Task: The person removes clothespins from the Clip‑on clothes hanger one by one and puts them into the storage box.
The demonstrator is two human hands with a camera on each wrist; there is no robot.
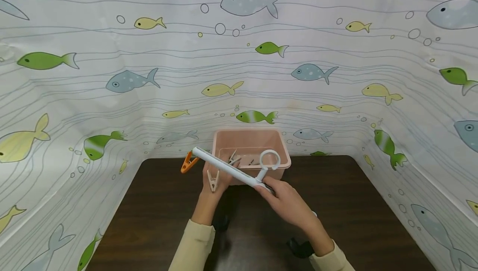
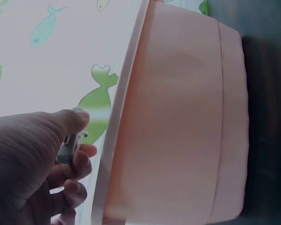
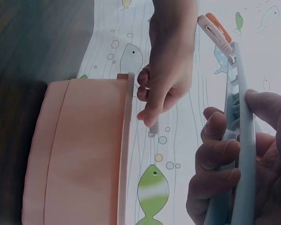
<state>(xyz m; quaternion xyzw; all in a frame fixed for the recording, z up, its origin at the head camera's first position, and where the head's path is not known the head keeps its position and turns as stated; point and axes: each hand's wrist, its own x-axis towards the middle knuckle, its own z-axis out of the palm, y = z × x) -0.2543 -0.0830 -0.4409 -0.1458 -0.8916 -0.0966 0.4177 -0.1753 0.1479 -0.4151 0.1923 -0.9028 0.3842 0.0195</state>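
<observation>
My right hand [image 1: 287,200] grips a white bar-shaped hanger [image 1: 224,165] with a round open hook [image 1: 270,152]. An orange clothespin [image 1: 189,162] and a white clothespin [image 1: 213,181] are clipped along the bar toward its far end. Behind the bar, and partly hidden by it, my left hand [image 1: 218,175] is over the near left rim of a pink bin [image 1: 251,138]. Thumb and fingers of that hand pinch a pale clothespin [image 2: 69,149], seen small in the left wrist view. In the right wrist view the same clothespin [image 3: 153,129] points past the bin's rim.
Several more clothespins [image 1: 254,162] lie inside the bin. The bin stands at the back of a dark wooden table [image 1: 164,213]. A white fish-printed sheet [image 1: 179,55] surrounds the back and sides. Dark wrist straps [image 1: 298,248] show below the hands.
</observation>
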